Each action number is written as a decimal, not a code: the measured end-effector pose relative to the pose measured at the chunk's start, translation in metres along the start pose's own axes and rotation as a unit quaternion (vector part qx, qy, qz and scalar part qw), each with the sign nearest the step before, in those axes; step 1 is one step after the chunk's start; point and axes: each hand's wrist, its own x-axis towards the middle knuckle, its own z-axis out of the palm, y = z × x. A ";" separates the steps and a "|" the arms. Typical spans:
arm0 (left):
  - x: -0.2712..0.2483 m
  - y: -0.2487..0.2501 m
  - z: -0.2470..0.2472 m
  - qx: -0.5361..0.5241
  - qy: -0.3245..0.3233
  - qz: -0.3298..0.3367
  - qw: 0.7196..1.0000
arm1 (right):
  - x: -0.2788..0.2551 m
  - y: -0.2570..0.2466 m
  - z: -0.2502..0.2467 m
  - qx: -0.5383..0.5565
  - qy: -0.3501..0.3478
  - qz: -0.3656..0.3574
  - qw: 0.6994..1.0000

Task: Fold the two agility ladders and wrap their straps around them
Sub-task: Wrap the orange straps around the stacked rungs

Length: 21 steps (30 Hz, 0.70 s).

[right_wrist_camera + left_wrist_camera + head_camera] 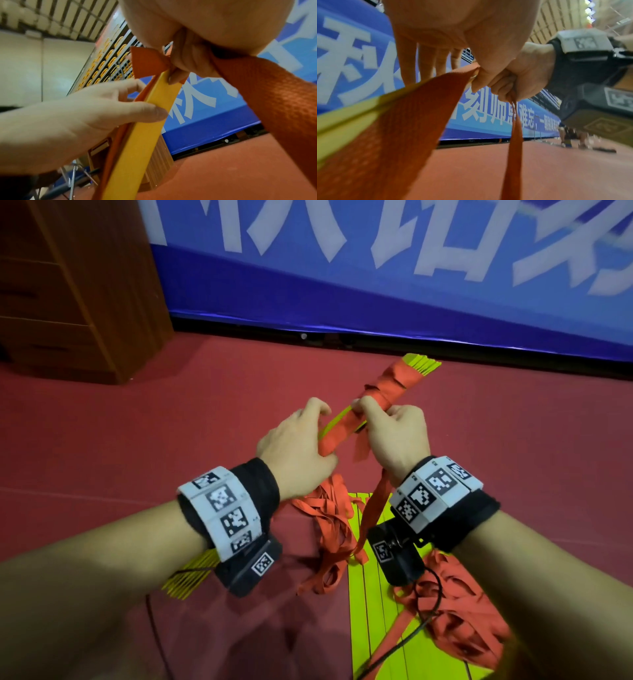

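I hold a folded ladder bundle [394, 385] in the air: stacked yellow rungs with red strap wound round its far half. My left hand [308, 433] grips its near end, thumb pressed on the yellow rung [137, 142] and fingers [426, 63] behind it. Just beyond, my right hand [376, 419] is curled round the red strap [513, 142] at the middle of the bundle; the loose strap hangs down past that wrist. The second ladder [370, 604] lies on the floor under my arms, yellow rungs stacked flat, with tangled red straps [329, 525] on both sides.
A wooden cabinet [78, 285] stands at the back left. A blue banner [376, 285] with white characters runs along the far edge of the red floor [137, 422]. A black cable [421, 628] trails over the ladder on the floor. Far off, people stand [570, 136].
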 end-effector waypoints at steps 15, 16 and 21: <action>0.004 -0.010 -0.022 -0.493 -0.236 -0.100 0.831 | 0.001 -0.004 -0.013 0.165 -0.084 -0.034 0.982; 0.004 -0.011 -0.018 -0.500 -0.224 -0.095 0.832 | 0.001 -0.004 -0.014 0.160 -0.093 -0.033 0.982; 0.011 -0.023 -0.004 -0.417 -0.127 -0.038 0.899 | 0.008 0.008 -0.018 0.115 -0.110 -0.038 0.987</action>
